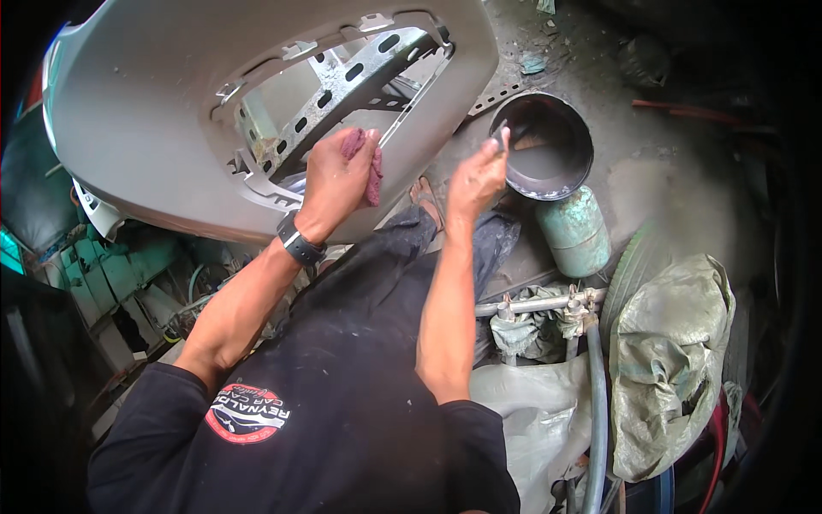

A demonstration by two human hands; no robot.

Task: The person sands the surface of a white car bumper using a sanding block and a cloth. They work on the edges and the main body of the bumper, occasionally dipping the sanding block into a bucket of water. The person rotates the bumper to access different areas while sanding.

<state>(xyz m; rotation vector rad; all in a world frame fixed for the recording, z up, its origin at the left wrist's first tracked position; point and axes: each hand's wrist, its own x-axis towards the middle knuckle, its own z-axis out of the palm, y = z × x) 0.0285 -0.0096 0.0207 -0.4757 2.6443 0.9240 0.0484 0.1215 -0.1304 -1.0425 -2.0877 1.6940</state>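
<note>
My left hand (334,176), wearing a dark watch at the wrist, grips a crumpled maroon cloth (368,176) near the lower edge of a large grey molded panel (137,111) with a rectangular opening. Through the opening shows a slotted metal frame (349,73). My right hand (479,180) pinches a small dark piece (501,137), too small to name, beside the rim of a black bucket (575,120). The bucket holds murky grey liquid and sits on a weathered pale green cylinder (572,231).
My sandaled foot (424,197) is below the panel. Metal pipes (535,301), a tire (629,253), crumpled sacks (659,368) and a translucent sheet (531,403) lie at the lower right. Assorted clutter (94,278) fills the left, and red hoses (664,107) lie at upper right.
</note>
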